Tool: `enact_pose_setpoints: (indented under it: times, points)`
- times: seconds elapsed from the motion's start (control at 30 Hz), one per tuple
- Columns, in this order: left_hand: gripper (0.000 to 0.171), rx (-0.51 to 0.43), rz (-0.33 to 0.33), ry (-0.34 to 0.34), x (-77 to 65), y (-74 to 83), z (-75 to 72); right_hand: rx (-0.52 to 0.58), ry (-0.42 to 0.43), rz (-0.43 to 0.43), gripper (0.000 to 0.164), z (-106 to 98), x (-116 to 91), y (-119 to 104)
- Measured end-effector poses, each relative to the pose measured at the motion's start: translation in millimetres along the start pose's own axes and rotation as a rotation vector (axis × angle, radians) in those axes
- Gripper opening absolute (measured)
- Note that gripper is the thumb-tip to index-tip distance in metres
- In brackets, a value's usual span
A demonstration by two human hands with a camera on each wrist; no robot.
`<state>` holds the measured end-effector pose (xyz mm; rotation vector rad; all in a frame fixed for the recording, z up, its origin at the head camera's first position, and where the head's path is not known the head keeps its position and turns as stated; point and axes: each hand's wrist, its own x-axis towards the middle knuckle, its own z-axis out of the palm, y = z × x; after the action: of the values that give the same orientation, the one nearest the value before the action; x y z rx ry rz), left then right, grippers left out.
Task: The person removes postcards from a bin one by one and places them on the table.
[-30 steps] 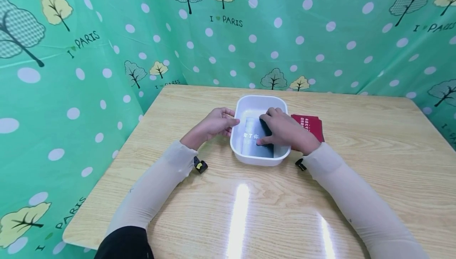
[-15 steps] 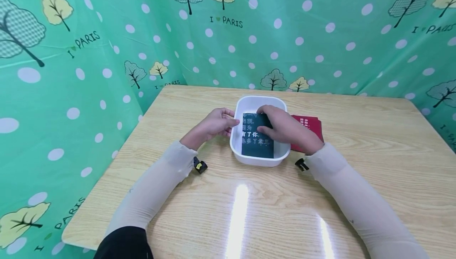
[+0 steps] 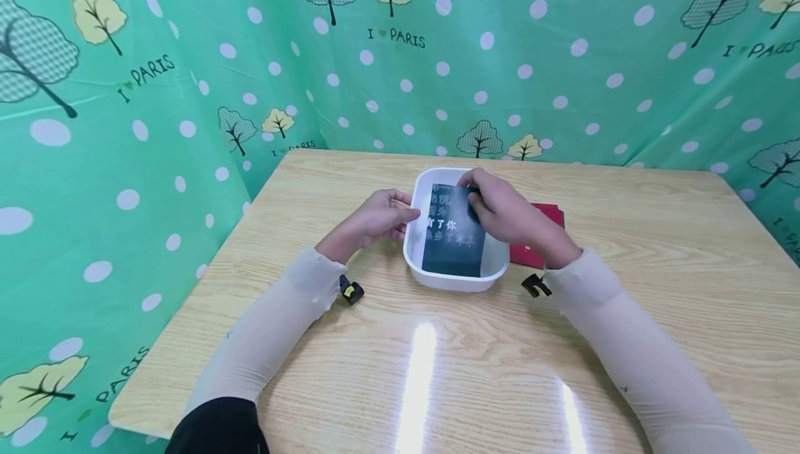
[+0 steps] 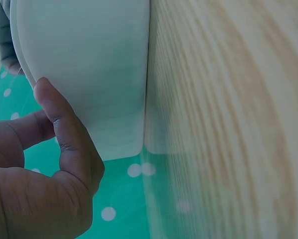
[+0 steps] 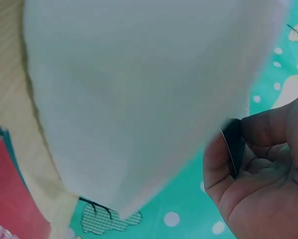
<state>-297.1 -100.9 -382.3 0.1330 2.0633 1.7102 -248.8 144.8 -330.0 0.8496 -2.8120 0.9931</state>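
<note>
A white plastic box (image 3: 459,284) with rounded corners stands on the wooden table. My left hand (image 3: 378,221) grips its left rim, thumb at the edge and fingers at the outer wall (image 4: 89,99). Inside the box, a dark green card (image 3: 455,249) printed with white characters leans with its far end raised. My right hand (image 3: 500,207) pinches that card near its upper right corner. In the right wrist view, the card's dark corner (image 5: 233,144) shows between thumb and fingers, and the box wall (image 5: 129,99) hides the rest.
Red cards (image 3: 528,256) lie on the table right of the box, partly covered by my right forearm. A dark green edge (image 5: 12,154) shows beneath the red in the right wrist view. A green patterned curtain (image 3: 375,114) hangs behind and left of the table (image 3: 656,253).
The right hand has moved slightly up and right, and the card's far end has risen with it from lying flatter in the box. The left hand stays at the rim.
</note>
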Motion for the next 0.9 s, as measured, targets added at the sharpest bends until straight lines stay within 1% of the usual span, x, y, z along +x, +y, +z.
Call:
enact_pose_setpoints:
  times: [0.23, 0.4, 0.67, 0.77, 0.9]
  points:
    - [0.033, 0.001, -0.002, -0.001, 0.5, 0.8, 0.0, 0.004, 0.125, -0.050, 0.022, -20, -6, -3]
    - [0.034, 0.013, -0.006, 0.001, 0.0, 1.0, 0.1, -0.033, 0.237, -0.095, 0.023, -34, -11, -2]
    - [0.035, 0.017, -0.009, -0.002, -0.5, 0.5, 0.2, -0.089, 0.373, -0.107, 0.026, -56, -19, -2]
    - [0.035, 0.012, -0.008, -0.002, -0.3, 0.2, 0.4, -0.114, 0.412, -0.112, 0.026, -63, -23, -3]
    - [0.036, 0.003, -0.005, -0.006, -1.1, 0.5, 0.3, -0.137, 0.441, -0.096, 0.024, -72, -26, -2]
